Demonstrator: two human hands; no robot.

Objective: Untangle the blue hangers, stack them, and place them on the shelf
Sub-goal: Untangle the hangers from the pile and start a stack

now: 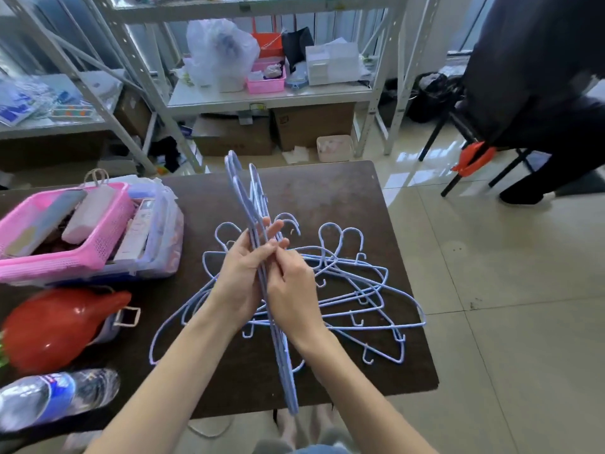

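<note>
A bundle of stacked blue hangers (246, 194) stands on edge above the dark brown table (327, 191), running from the far side toward me. My left hand (242, 273) grips the bundle from the left near its middle. My right hand (291, 286) holds it from the right, fingertips pinching the wires. Beneath and to the right lies a tangled pile of several loose blue hangers (366, 290), hooks pointing away from me. The white metal shelf (271, 96) stands beyond the table.
A pink basket (65, 257) and a plastic bag of goods (163, 231) sit at the table's left, with a red bag (55, 326) and a water bottle (55, 398) nearer me. A person in dark clothes (540, 93) sits at the right. Cardboard boxes (311, 126) stand under the shelf.
</note>
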